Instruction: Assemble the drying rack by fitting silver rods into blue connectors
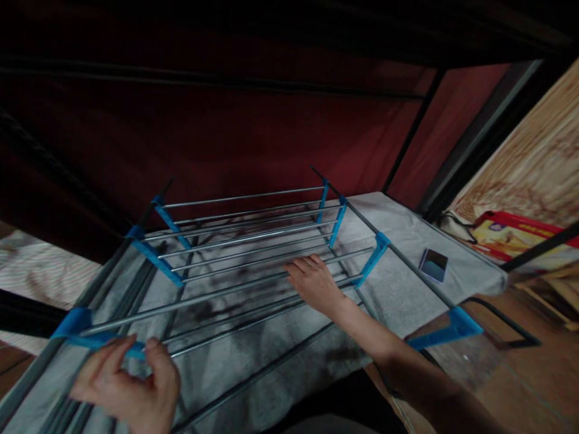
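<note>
A rack frame of grey metal rods and blue plastic brackets lies on a grey cloth [393, 223]. My right hand [312, 280] curls over a long metal rod [217, 293], palm down. The left end of this rod sits at the front-left blue bracket [76, 325]; its right end lies near another blue bracket [373, 259]. Close to the front-left bracket is my left hand [131, 386], slightly blurred, with thumb and fingers apart and nothing visible between them. Other thin rods span the blue brackets farther back.
A phone [434, 265] rests on the cloth at the right. Beyond the cloth's edge lie a red and yellow package [511, 235] and a tiled floor [520, 374]. Loose dark tubes [140, 289] lie at the left. A dark red panel [253, 138] stands behind the rack.
</note>
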Motion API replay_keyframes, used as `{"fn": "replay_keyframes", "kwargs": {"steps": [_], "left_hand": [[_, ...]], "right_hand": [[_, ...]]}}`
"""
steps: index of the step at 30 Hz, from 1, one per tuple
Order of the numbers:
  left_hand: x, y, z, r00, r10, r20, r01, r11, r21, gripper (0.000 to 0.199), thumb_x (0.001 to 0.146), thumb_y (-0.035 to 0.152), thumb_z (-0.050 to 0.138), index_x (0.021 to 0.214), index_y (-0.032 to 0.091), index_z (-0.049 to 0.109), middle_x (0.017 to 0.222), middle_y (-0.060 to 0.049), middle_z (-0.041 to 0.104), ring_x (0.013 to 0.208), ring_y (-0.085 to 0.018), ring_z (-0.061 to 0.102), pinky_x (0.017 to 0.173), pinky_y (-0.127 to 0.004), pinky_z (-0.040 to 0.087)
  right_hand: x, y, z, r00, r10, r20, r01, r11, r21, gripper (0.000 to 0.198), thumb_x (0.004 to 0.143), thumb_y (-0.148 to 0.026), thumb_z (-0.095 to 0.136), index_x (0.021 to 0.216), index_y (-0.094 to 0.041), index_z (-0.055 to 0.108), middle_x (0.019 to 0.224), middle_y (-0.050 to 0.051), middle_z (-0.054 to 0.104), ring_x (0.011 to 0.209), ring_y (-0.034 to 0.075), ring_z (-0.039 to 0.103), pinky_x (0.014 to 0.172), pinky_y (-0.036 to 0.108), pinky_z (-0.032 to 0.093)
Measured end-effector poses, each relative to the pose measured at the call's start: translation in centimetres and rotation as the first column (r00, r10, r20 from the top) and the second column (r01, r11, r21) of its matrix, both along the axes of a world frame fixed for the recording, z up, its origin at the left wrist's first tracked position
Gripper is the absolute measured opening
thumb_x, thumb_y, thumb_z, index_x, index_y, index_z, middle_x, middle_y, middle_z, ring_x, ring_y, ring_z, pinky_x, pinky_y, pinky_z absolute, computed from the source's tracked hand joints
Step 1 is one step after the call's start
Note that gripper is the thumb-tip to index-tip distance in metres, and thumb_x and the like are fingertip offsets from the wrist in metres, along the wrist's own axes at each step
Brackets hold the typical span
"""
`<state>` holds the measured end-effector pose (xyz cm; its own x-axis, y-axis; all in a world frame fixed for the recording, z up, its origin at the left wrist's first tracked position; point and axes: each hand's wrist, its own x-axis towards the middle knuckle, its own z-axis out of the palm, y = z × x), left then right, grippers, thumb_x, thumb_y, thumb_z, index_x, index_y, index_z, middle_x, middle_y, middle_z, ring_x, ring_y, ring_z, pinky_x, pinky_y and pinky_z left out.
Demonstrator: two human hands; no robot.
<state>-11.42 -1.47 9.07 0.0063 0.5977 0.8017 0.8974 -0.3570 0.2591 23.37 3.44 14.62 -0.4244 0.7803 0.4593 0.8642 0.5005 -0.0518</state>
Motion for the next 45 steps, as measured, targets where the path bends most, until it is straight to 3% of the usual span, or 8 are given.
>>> {"fn": "replay_keyframes", "kwargs": {"steps": [3, 8, 17, 23, 28, 34, 38, 45], "left_hand": [[3.8, 2.1, 3.0, 0.96, -0.056, -0.274, 0.104, 0.981, 0.165, 0.035, 0.088, 0.02, 0.066, 0.122, 0.021, 0.058, 0.112, -0.013, 0.067, 0.11, -0.033, 0.064, 0.095, -0.049, 0.048], [9.1, 5.5, 5.9, 0.785, -0.169, -0.596, 0.242, 0.969, 0.043, 0.022, 0.099, 0.029, 0.061, 0.114, 0.015, 0.065, 0.085, -0.007, 0.069, 0.078, -0.023, 0.062, 0.075, -0.036, 0.043], [9.1, 6.0, 6.5, 0.762, -0.184, -0.62, 0.276, 0.96, 0.055, 0.016, 0.1, 0.03, 0.059, 0.102, 0.016, 0.067, 0.076, -0.004, 0.063, 0.071, -0.022, 0.057, 0.071, -0.035, 0.041], [9.7, 5.9, 7.0, 0.76, -0.22, -0.611, 0.308, 0.95, 0.042, 0.017, 0.101, 0.031, 0.058, 0.099, 0.016, 0.066, 0.079, -0.006, 0.065, 0.072, -0.022, 0.058, 0.072, -0.034, 0.042], [10.3, 5.8, 7.1, 0.761, -0.203, -0.616, 0.284, 0.958, 0.036, 0.018, 0.101, 0.031, 0.056, 0.096, 0.016, 0.065, 0.078, -0.006, 0.065, 0.071, -0.023, 0.058, 0.071, -0.035, 0.042], [10.3, 6.0, 7.3, 0.768, -0.207, -0.606, 0.286, 0.958, 0.035, 0.022, 0.103, 0.032, 0.053, 0.092, 0.018, 0.065, 0.078, -0.006, 0.066, 0.07, -0.022, 0.06, 0.071, -0.034, 0.043], [10.3, 6.1, 7.1, 0.773, -0.203, -0.6, 0.276, 0.961, 0.031, 0.021, 0.102, 0.032, 0.054, 0.089, 0.019, 0.064, 0.077, -0.005, 0.067, 0.071, -0.022, 0.06, 0.071, -0.034, 0.044], [9.5, 6.3, 6.7, 0.785, -0.19, -0.589, 0.246, 0.969, 0.015, 0.023, 0.102, 0.034, 0.052, 0.093, 0.02, 0.067, 0.079, -0.006, 0.068, 0.072, -0.022, 0.062, 0.071, -0.035, 0.044]], "right_hand": [[0.8, -0.5, 0.0, 1.0, -0.023, -0.021, 0.023, 1.0, 0.02, 0.012, 0.103, -0.024, 0.058, 0.107, -0.021, 0.069, 0.102, 0.008, 0.072, 0.095, 0.024, 0.064, 0.09, 0.039, 0.044], [1.7, -0.8, 0.2, 0.997, -0.035, -0.066, 0.036, 0.999, 0.009, 0.016, 0.103, -0.024, 0.058, 0.113, -0.021, 0.07, 0.105, 0.009, 0.073, 0.097, 0.025, 0.066, 0.093, 0.041, 0.047], [8.7, -7.0, 4.2, 0.901, -0.226, -0.37, 0.28, 0.955, 0.099, 0.034, 0.105, -0.023, 0.047, 0.133, -0.024, 0.065, 0.134, 0.012, 0.067, 0.124, 0.028, 0.064, 0.107, 0.048, 0.051], [18.0, -8.5, 7.6, 0.733, -0.57, -0.37, 0.555, 0.817, -0.159, 0.048, 0.104, -0.051, 0.043, 0.131, -0.021, 0.069, 0.13, 0.015, 0.071, 0.117, 0.034, 0.07, 0.103, 0.05, 0.055], [21.1, -7.3, 7.5, 0.798, -0.547, -0.253, 0.378, 0.782, -0.496, 0.066, 0.097, -0.064, 0.048, 0.147, -0.022, 0.061, 0.141, 0.014, 0.069, 0.132, 0.037, 0.064, 0.113, 0.05, 0.051], [23.3, -6.1, 7.6, 0.696, -0.601, -0.392, 0.249, 0.715, -0.653, 0.071, 0.087, -0.069, 0.063, 0.142, -0.024, 0.066, 0.135, 0.011, 0.073, 0.127, 0.037, 0.066, 0.112, 0.051, 0.051], [23.6, -2.9, 6.0, 0.553, -0.584, -0.594, 0.025, 0.724, -0.689, 0.058, 0.088, -0.068, 0.061, 0.122, -0.023, 0.075, 0.12, 0.01, 0.077, 0.113, 0.03, 0.071, 0.105, 0.046, 0.056], [21.8, -0.1, 2.9, 0.274, -0.584, -0.764, -0.048, 0.785, -0.617, 0.036, 0.082, -0.057, 0.066, 0.093, -0.024, 0.076, 0.101, 0.006, 0.079, 0.108, 0.03, 0.071, 0.11, 0.047, 0.052]]}}
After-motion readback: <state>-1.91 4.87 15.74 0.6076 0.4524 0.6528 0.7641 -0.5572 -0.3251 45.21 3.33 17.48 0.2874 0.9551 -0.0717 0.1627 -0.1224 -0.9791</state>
